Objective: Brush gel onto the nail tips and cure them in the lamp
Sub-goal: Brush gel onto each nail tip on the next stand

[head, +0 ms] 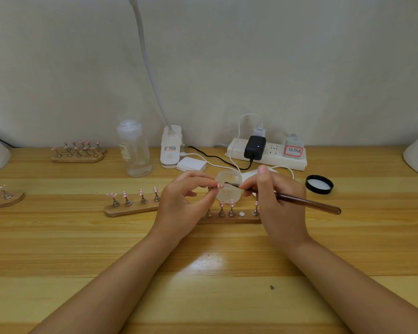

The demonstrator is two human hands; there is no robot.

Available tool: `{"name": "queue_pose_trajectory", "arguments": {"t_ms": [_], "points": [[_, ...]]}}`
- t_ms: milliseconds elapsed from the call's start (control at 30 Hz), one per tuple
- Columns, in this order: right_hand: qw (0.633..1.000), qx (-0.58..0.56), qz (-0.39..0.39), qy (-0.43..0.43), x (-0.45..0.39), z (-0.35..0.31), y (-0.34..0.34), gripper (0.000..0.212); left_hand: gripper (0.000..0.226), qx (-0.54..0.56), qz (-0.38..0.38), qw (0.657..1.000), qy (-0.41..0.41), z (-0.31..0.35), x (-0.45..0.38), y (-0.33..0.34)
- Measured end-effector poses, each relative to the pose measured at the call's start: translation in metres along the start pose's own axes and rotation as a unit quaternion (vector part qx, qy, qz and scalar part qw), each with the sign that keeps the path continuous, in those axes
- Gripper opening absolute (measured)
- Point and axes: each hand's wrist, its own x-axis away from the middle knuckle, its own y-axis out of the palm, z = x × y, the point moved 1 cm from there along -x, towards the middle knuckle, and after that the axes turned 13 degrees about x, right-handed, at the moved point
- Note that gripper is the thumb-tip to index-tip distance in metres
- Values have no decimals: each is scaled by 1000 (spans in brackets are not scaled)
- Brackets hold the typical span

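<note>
Mid-coating, by the look of it: gel going onto a single nail tip. Left hand (186,196) pinching a small metal stand by its base, lifted off the wooden holder strip (130,209), with a pink nail tip (220,186) on top facing right. Right hand (279,201) gripping a brown-handled gel brush (299,201) pen-fashion, bristles aimed left and just beside the held tip; touching it or hovering, hard to tell at this size. Directly behind the brush head, an open gel jar (228,189) on the tabletop (203,285), its black lid (319,184) lying well off to the right. On the strip, four tipped stands left of the hand, more to the right, and one bare white spot (241,214) there, probably the held stand's seat. Further strips of tips at far left (79,153) and the left edge (3,197).

Next, probably: a light, even stroke along the tip, steady pinch, then back onto the empty spot. Curing still ahead; white domed shapes at both edges of the view possibly the lamps, too cropped to confirm.
</note>
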Motion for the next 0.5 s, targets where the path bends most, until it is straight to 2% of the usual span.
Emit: {"name": "queue_pose_trajectory", "arguments": {"t_ms": [167, 500], "points": [[1000, 12, 1, -25, 0, 0, 1, 41, 16, 8, 0, 1000, -5, -1, 0, 1], [999, 25, -14, -46, 2, 0, 5, 43, 24, 5, 8, 1000, -15, -2, 0, 1]]}}
